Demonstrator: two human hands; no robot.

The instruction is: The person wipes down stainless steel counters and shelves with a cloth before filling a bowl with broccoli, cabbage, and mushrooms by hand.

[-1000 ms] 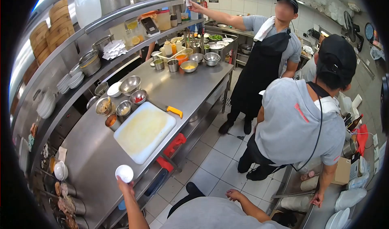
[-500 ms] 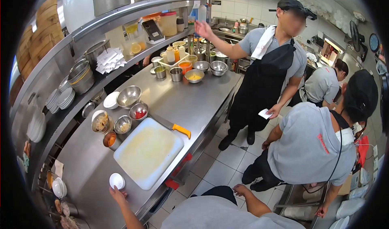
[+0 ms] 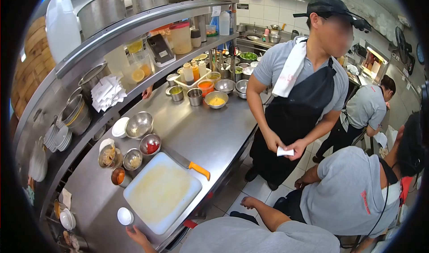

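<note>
My left hand (image 3: 140, 238) is at the near edge of the steel counter, open, its fingers stretched toward a small white bowl (image 3: 125, 216) just beyond the fingertips. The bowl stands beside the corner of a white cutting board (image 3: 163, 192). A knife with an orange handle (image 3: 199, 170) lies across the board's far right corner. My right hand (image 3: 249, 202) hangs at my side over the floor, its fingers loosely bent, with nothing visible in it.
Steel bowls of ingredients, including one with red pieces (image 3: 150, 144), line the board's far side. Squeeze bottles (image 3: 195, 70) and sauces stand farther back. A shelf (image 3: 134, 89) overhangs the left. A co-worker in a black apron (image 3: 295, 123) holds white paper (image 3: 285, 151); another bends close at right.
My left hand has drawn back from the white bowl. My right hand has shifted left in view. The aproned co-worker's raised arm has come down, bringing both hands to the paper.
</note>
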